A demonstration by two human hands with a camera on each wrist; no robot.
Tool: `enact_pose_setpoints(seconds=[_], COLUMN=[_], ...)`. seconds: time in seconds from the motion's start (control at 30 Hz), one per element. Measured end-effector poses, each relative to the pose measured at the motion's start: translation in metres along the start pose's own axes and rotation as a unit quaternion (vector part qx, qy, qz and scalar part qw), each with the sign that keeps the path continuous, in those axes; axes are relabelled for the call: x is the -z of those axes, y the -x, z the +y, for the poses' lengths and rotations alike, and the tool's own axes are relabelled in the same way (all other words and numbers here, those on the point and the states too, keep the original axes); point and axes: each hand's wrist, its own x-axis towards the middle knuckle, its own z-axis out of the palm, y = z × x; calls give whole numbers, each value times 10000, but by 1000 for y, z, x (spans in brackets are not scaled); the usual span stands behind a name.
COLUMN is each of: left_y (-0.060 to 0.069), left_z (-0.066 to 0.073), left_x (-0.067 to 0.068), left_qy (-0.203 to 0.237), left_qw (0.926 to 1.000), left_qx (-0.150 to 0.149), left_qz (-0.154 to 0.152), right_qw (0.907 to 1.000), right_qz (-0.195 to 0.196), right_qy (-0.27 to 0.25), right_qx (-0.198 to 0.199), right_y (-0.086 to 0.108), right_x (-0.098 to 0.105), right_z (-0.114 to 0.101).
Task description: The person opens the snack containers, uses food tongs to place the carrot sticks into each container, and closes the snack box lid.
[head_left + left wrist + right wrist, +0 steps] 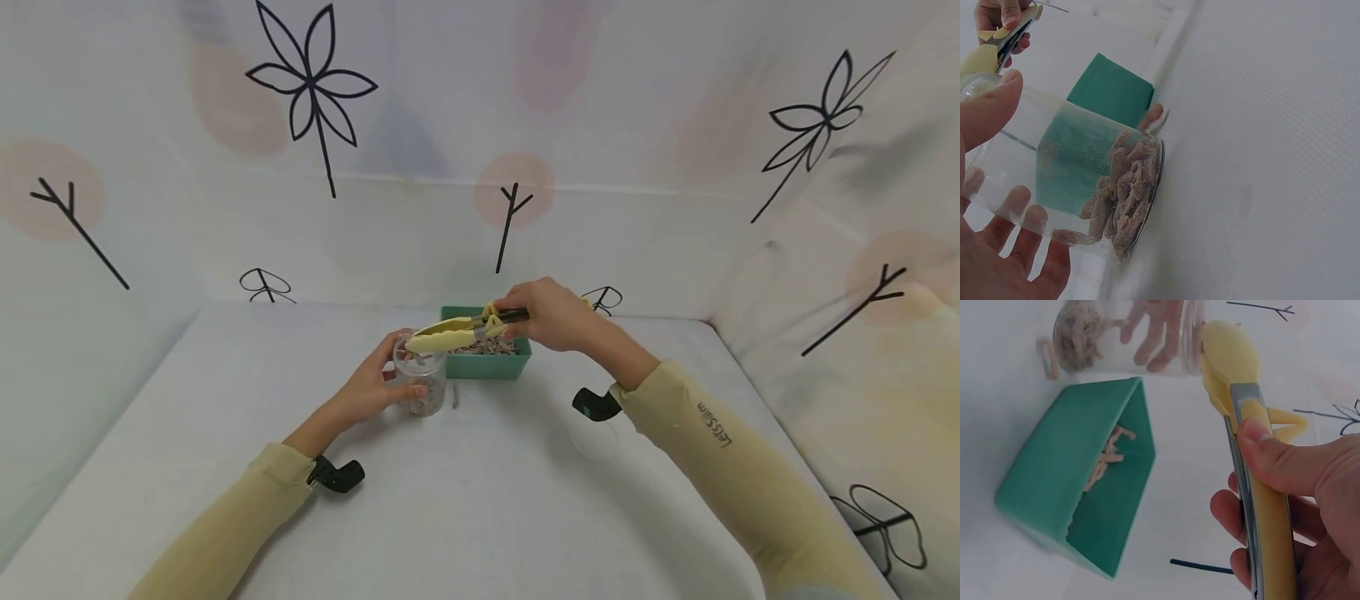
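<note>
Box (1047, 456) contents (1113, 458) hidden from left wrist

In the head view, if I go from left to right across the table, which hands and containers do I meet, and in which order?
left hand → clear jar → green container → right hand

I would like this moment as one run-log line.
left hand: holds clear jar | right hand: grips yellow tongs at jar mouth | green box: beside jar, small pieces inside
</note>
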Motion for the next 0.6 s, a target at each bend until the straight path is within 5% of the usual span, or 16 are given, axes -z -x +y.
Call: enact_pose_setpoints(seconds=[0.3,0.6], left_y=[1,1], left_z=[2,1], left_x=[1,0], left_qy=[-56,-68], left_qw=[9999,10000], left_qx=[87,-38], left_qz=[6,52], right_qw=[10000,9980], right_qz=[32,231], right_qy=[18,-579], right_qx=[58,-115], right_y=[2,11], right_x=[2,4], right_z=[-1,18])
